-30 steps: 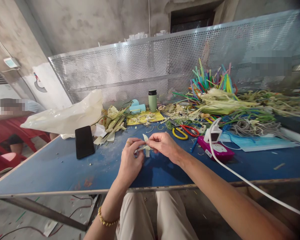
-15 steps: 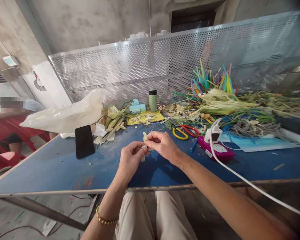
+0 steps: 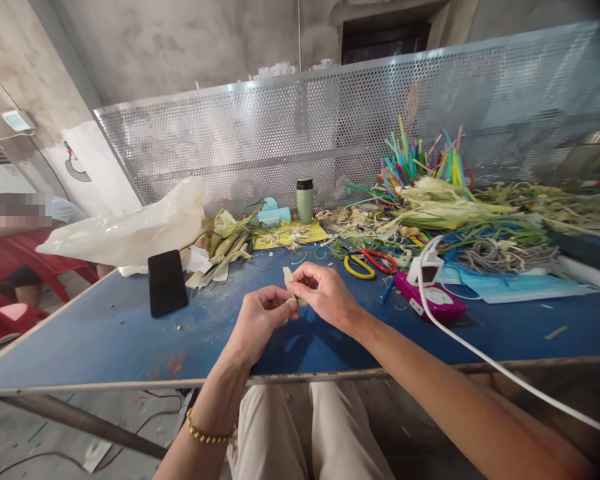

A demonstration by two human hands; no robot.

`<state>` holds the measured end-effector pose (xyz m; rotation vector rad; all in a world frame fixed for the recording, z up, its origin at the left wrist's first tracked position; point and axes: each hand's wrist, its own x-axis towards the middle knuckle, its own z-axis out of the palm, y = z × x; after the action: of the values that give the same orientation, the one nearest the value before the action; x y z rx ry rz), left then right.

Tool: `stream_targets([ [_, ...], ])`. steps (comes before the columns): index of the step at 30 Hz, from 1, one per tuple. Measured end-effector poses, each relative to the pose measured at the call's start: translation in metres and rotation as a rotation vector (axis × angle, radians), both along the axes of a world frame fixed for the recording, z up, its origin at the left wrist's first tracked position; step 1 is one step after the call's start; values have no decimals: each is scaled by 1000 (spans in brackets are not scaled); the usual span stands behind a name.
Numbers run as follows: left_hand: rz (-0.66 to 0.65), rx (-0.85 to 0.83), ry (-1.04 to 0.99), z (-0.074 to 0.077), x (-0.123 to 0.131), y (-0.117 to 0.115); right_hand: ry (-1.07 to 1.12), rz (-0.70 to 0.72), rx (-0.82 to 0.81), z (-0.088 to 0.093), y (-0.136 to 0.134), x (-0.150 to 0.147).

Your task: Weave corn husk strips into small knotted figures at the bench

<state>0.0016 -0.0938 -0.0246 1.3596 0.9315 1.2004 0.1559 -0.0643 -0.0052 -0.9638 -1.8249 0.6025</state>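
Above the blue table my two hands meet, fingertips close together. My left hand point(image 3: 261, 319) pinches one end of a small pale piece of corn husk point(image 3: 287, 274). My right hand point(image 3: 327, 292) grips the same piece between thumb and forefinger, its tip sticking up past the fingers. Most of the piece is hidden by the fingers. Scissors with one yellow and one red handle point(image 3: 360, 267) lie beyond my right hand. More dry husks point(image 3: 227, 252) are heaped beyond my left hand.
A black phone point(image 3: 167, 283) lies at left, near a white plastic bag point(image 3: 130, 227). A green bottle point(image 3: 305, 201) stands at the back. On the right are a magenta power block point(image 3: 437, 303) with a white cable, a blue mask point(image 3: 525, 288) and coloured pipe cleaners point(image 3: 425, 163). A person sits far left.
The husk piece has turned slightly between my fingers, its upright tip now a little lower and further left. Both hands stay together in nearly the same place.
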Motion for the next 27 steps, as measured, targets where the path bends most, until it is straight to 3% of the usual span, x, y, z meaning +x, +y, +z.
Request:
stream_targets([
  [5,-22,-12,10,0,-2,1,2,-7,-28,-2,2,0],
  [11,-132,-85,-185,3,-1,-3,52,36,-97,-2,4,-2],
  [19,27,0,-46,-2,3,1,28,29,-84,0,1,-2],
  [27,10,-11,5,-6,2,2,9,-22,-51,1,-2,-2],
])
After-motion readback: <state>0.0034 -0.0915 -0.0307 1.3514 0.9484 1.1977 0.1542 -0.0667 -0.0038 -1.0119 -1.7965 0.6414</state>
